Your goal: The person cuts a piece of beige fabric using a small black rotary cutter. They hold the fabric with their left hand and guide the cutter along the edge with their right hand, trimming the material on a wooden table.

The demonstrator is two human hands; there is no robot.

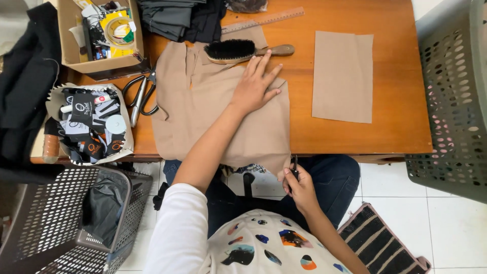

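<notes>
Closest to me, the right hand (299,183) sits just below the near edge of the wooden table (395,76), fingers curled tight around a small dark cutting tool (294,165), likely thread snips, though it is too small for me to be sure. The tip sits right at the lower right corner of the tan garment piece (223,109), where the cloth droops over the table's near edge. I see no loose thread or offcut there, so I cannot tell how much trimming is finished.

Moving up onto the table, the left hand (253,86) lies flat with fingers spread, pressing the tan piece down near its upper right part; it grips nothing, only pins the cloth. My reading: the work is at the edge-trimming stage on this piece, with the far side of it untouched as far as I can see.

On the table's right half, well apart from the hands, a separate tan rectangle (342,76) lies smooth and flat. It looks either done or waiting; I can't say which.

Just beyond the left hand's fingertips lies a dark-bristled brush (238,49) with a wooden handle. At the table's left edge rest large scissors (141,96), unused right now. At the far edge lies a ruler (264,20), beside folded dark cloth (177,18).
</notes>
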